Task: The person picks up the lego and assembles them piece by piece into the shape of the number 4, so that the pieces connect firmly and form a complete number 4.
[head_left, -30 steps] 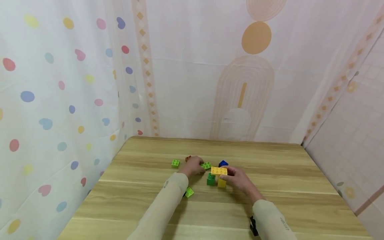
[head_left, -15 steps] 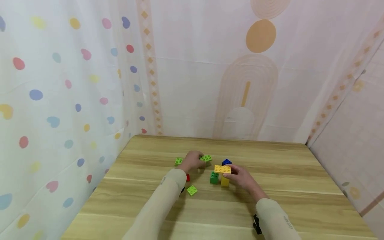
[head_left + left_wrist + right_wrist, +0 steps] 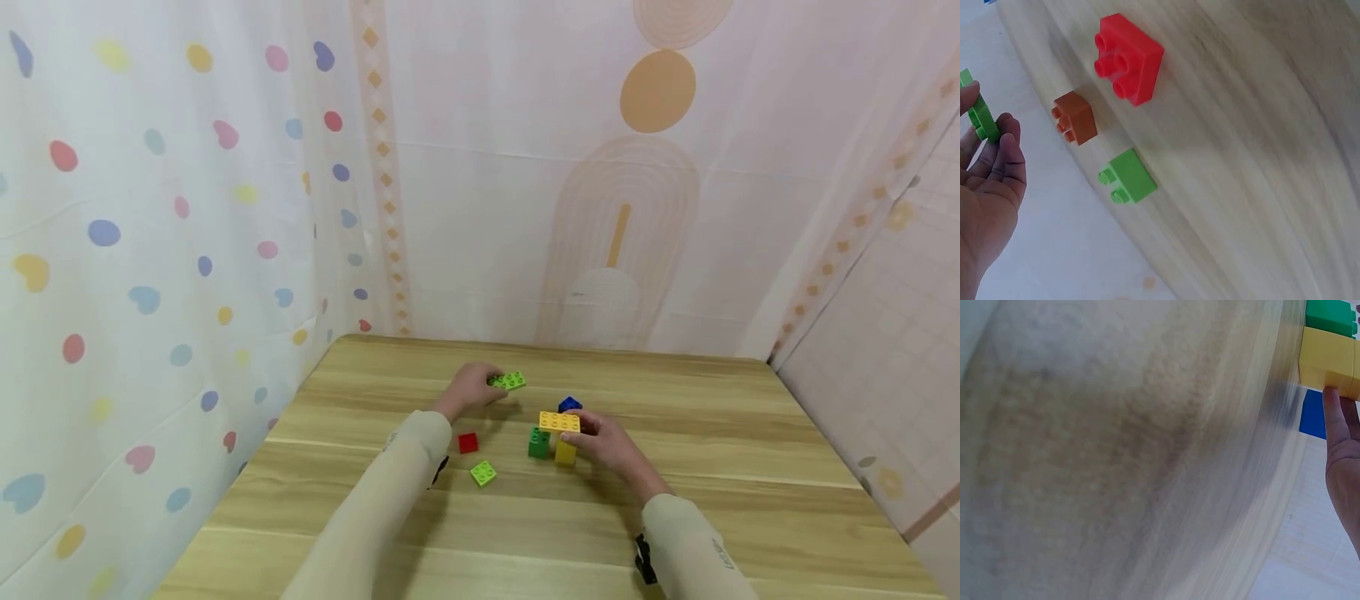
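Observation:
My left hand (image 3: 471,387) pinches a flat lime-green toy brick (image 3: 513,381) by its left end, raised over the far part of the table. In the left wrist view, this brick (image 3: 985,115) sits between thumb and fingers. My right hand (image 3: 609,446) grips the right end of a yellow plate brick (image 3: 559,422). That plate lies across a yellow block (image 3: 566,452) and reaches over a green block (image 3: 538,442), like a small bridge. Right wrist view: fingertips touch the yellow block's (image 3: 1327,357) side, with the green block (image 3: 1330,315) beyond.
A blue brick (image 3: 570,404) stands just behind the yellow bridge. Nearer me lie a red brick (image 3: 468,442) and a small lime brick (image 3: 483,473). The left wrist view shows an orange-brown brick (image 3: 1076,119) and a light green brick (image 3: 1129,177), both hidden in the head view.
My left hand has taken hold of the flat lime-green brick, lifted it from the table and moved it away and slightly left. My right hand stays on the yellow plate.

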### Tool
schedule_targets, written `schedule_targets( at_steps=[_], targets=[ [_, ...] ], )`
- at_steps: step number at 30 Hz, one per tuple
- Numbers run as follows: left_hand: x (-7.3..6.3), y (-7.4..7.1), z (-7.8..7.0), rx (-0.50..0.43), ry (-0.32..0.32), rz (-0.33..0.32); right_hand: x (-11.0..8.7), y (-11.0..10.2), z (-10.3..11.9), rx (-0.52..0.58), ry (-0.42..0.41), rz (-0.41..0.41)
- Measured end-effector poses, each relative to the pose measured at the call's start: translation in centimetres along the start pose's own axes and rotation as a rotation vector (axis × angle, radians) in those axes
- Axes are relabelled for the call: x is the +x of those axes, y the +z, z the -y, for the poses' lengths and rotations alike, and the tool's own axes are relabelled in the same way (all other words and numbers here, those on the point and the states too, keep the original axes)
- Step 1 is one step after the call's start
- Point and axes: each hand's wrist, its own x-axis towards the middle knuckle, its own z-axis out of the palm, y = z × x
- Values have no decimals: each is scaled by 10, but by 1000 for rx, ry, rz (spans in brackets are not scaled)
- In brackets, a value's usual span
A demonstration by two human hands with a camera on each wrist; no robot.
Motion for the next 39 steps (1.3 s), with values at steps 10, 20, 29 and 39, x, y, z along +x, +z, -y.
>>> schedule_targets(
  at_steps=[10,20,29,39],
  targets=[
    [-6,-14,-9,-232,-9,69,-2,1,3,4,16,-9],
    [-11,-17,-17,-272,50,90,-3,0,2,15,10,1],
    [-16,-17,-28,-199,128,116,-1,0,4,23,9,7],
    [-21,-11,-37,-216,127,149,-4,0,5,19,16,-2]
  ],
)
